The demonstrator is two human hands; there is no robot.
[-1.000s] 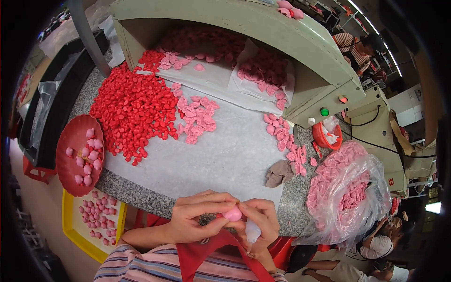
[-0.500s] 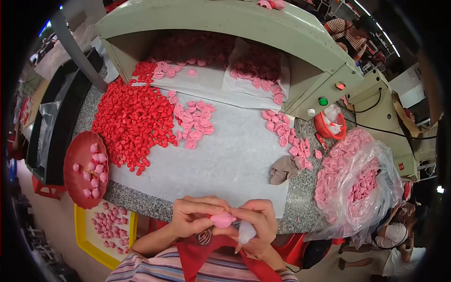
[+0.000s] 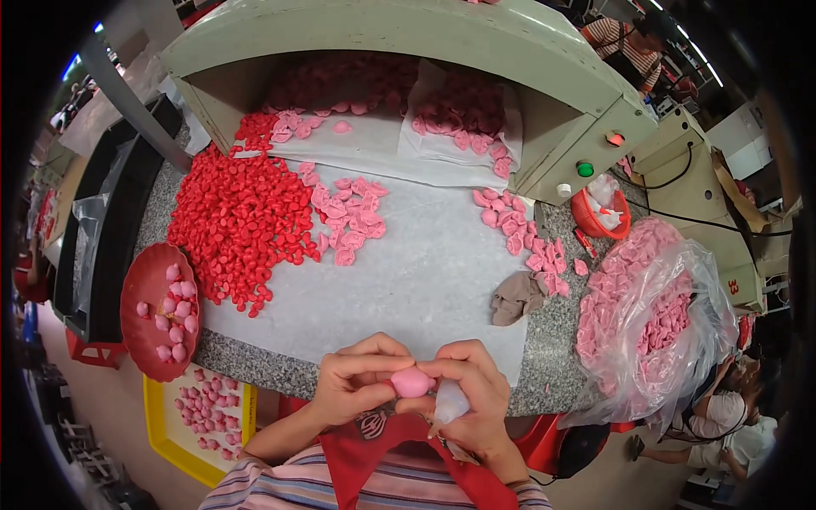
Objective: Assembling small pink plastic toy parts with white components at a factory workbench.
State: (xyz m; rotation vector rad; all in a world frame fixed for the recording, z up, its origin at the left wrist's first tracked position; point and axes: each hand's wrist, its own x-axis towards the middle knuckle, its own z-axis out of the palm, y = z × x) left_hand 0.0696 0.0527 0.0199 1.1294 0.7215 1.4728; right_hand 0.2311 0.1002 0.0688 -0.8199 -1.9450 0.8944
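Just past the near edge of the bench, my two hands meet around a small rounded pink soft-looking piece (image 3: 411,382). My left hand (image 3: 353,384) pinches its left side between thumb and fingers, with a bit of red showing by the fingertips. On the other side my right hand (image 3: 478,393) has its fingertips against the piece. Tucked in that same hand is a small translucent whitish squeeze bottle (image 3: 451,401), tilted downward. Ahead lies a white sheet (image 3: 408,280) with a heap of small red pieces (image 3: 242,225) and a cluster of wrinkled pink pieces (image 3: 350,217).
A pale green open-fronted machine (image 3: 382,34) spans the far side, pink pieces inside. To the left are a red dish (image 3: 136,340) and a yellow-rimmed tray (image 3: 157,425). On the right stand a grey-brown cloth (image 3: 517,299), a red basket (image 3: 595,223) and a plastic bag (image 3: 646,340) of pink pieces.
The pink piece has turned in my fingers, showing a rounder side. My right hand has shifted slightly up and right, with the bottle. The whole view has moved a little.
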